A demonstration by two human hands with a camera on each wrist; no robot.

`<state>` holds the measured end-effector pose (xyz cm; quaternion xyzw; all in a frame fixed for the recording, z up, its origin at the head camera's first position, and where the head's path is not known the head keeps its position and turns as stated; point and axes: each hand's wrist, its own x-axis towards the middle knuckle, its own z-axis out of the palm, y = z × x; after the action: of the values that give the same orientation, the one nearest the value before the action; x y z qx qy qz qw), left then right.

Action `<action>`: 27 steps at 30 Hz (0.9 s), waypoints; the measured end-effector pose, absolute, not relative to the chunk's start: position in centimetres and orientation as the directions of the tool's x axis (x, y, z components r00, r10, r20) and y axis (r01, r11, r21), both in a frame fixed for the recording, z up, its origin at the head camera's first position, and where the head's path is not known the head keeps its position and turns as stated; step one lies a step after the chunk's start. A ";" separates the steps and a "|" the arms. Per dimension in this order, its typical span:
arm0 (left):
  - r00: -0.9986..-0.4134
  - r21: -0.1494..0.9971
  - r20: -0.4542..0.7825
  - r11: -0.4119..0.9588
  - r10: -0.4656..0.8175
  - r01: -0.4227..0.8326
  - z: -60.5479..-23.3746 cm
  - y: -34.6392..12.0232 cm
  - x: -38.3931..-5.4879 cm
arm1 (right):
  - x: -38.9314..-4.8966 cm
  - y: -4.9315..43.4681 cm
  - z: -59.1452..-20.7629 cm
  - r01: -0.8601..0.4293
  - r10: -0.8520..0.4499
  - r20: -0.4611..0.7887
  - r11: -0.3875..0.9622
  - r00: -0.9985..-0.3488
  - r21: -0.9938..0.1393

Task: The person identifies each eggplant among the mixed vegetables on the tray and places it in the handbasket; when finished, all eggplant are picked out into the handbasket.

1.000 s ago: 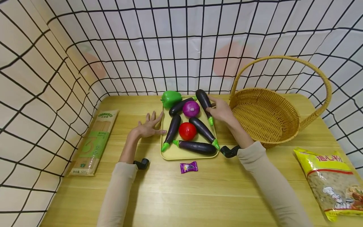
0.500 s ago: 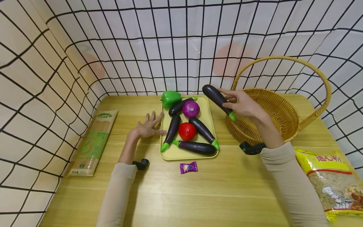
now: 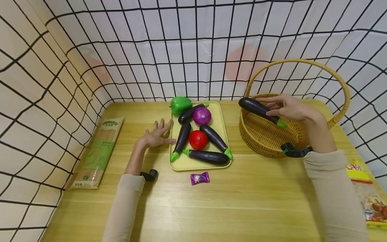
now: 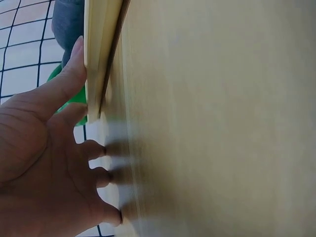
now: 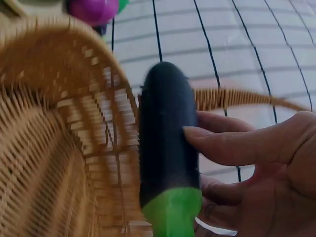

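My right hand (image 3: pixel 288 107) pinches a dark purple eggplant (image 3: pixel 256 107) with a green stem end, above the wicker basket (image 3: pixel 246 136). In the right wrist view the thumb lies along one side of the eggplant (image 5: pixel 168 133), beside the basket's woven wall (image 5: pixel 106 133). With fingers spread, my left hand (image 3: pixel 157 136) rests at the left edge of the yellow tray (image 3: pixel 223 117); in the left wrist view its thumb touches the tray's rim (image 4: pixel 96 54). On the tray lie several more eggplants (image 3: pixel 210 157), a green bell pepper (image 3: pixel 180 106), a purple onion (image 3: pixel 202 116) and a red tomato (image 3: pixel 198 139).
A purple-wrapped candy (image 3: pixel 200 178) lies in front of the tray. At the left is a pack of noodles (image 3: pixel 98 151); at the right a yellow bag (image 3: pixel 366 191) is partly covered by the right sleeve. The basket's tall handle (image 3: pixel 302 61) arches over it.
My right hand has lifted the eggplant off the tray's right edge and carried it rightward to above the basket. The left hand has stayed at the tray's edge.
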<state>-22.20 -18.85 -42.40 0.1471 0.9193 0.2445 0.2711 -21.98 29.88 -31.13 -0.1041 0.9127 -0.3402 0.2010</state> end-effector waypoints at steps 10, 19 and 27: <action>-0.810 0.530 -0.429 0.837 0.399 0.132 -42.2 -18.9 -22.2 | -23.2 34.1 -32.6 -0.012 -0.330 -0.382 0.770 -0.863 -0.638; -0.813 0.530 -0.425 0.837 0.397 0.131 -42.3 -18.9 -22.3 | -25.1 35.8 -34.4 0.039 -0.278 -0.433 0.804 -0.857 -0.593; -0.816 0.529 -0.420 0.838 0.397 0.136 -42.2 -18.7 -22.1 | -26.0 36.9 -35.9 0.117 -0.253 -0.452 0.756 -0.856 -0.644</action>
<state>-22.14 -18.73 -42.25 0.1446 0.9208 0.2452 0.2667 -25.99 36.89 -35.92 -0.0378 0.8984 -0.3474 0.2659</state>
